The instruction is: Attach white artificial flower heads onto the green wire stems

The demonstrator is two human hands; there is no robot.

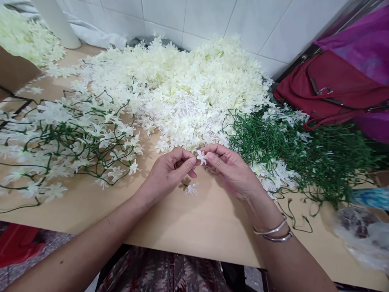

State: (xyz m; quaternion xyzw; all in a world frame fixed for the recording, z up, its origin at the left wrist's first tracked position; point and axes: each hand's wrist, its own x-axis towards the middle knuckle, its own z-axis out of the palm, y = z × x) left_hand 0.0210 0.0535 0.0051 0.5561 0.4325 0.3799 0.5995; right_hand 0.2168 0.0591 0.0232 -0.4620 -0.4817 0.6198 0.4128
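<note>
A small white artificial flower [201, 157] is pinched between the thumb and fingers of my right hand [226, 165]. Close against it, my left hand [174, 169] is closed with thumb and forefinger together. Just below the left hand shows another white flower [191, 189] on a short green stem, which runs up towards that hand; the rest of the stem is hidden by the fingers. Right behind both hands lies a big heap of loose white and cream blossoms [194, 85]. Green plastic stems [261, 134] form a tangled pile beside my right hand.
On the left lie several white flowers fixed on green stems [75, 134]. A red handbag [334, 89] stands at the right by the tiled wall [209, 20]. A clear plastic bag [364, 235] sits at the right front. A white post [56, 22] rises at back left.
</note>
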